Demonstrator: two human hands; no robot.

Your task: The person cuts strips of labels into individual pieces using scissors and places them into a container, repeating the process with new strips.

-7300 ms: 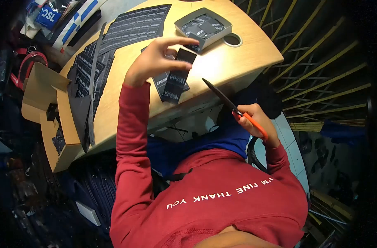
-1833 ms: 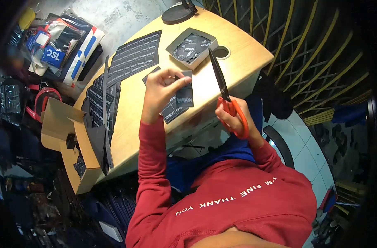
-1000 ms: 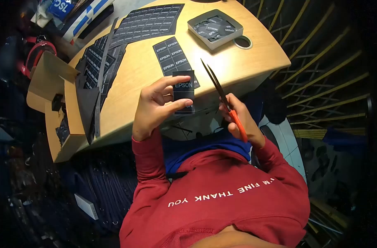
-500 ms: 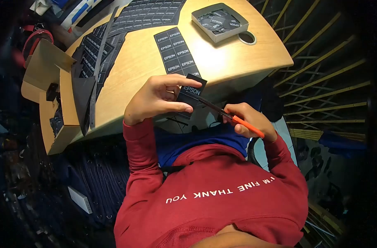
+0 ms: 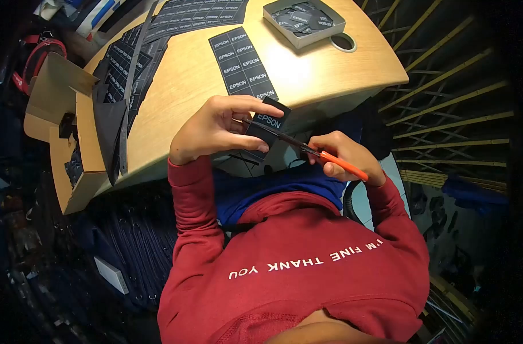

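In the head view, the black EPSON label strip (image 5: 269,121) is held up before the near edge of the counter (image 5: 184,86), clear of its top. The left grip (image 5: 215,127) is clamped on it at the side, forefinger above and thumb below, with the scissors (image 5: 302,147) running across between them. The right grip (image 5: 346,155) is closed round the orange handles; whether the blades bite through the strip cannot be told.

The strip looks thin and very light, probably flexible enough to sag or twist at its free end, and hardly fragile. It seems best pinched flat by its margin on both sides of the blade line, fingertips well off the metal. A printed label sheet (image 5: 242,63) lies by the near edge; a shallow box (image 5: 317,40) of loose labels stands towards the right edge.
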